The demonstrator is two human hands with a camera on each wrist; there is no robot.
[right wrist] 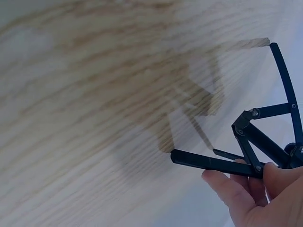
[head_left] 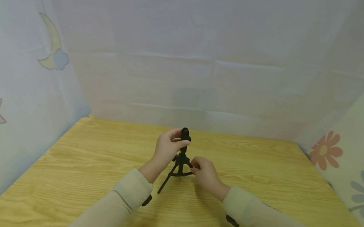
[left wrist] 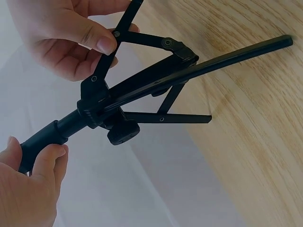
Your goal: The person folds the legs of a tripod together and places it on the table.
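A small black tripod [head_left: 181, 160] stands near the middle of the wooden table, its legs spread. The left hand [head_left: 167, 148] grips its upper column; in the left wrist view the left hand [left wrist: 35, 182] has thumb and fingers round the tube [left wrist: 45, 142], beside a knob [left wrist: 124, 132]. Lower down, the right hand [head_left: 206, 174] pinches one leg on the right side. In the right wrist view the right hand [right wrist: 255, 196] holds that leg [right wrist: 213, 164] near its brace joint. The tripod's top is partly covered by the left hand.
The wooden table [head_left: 93, 155] extends on both sides of the hands. A pale cloth backdrop [head_left: 174, 70] rises behind it, with printed shapes on the side panels. Small black devices [head_left: 232, 221] sit at both cuffs.
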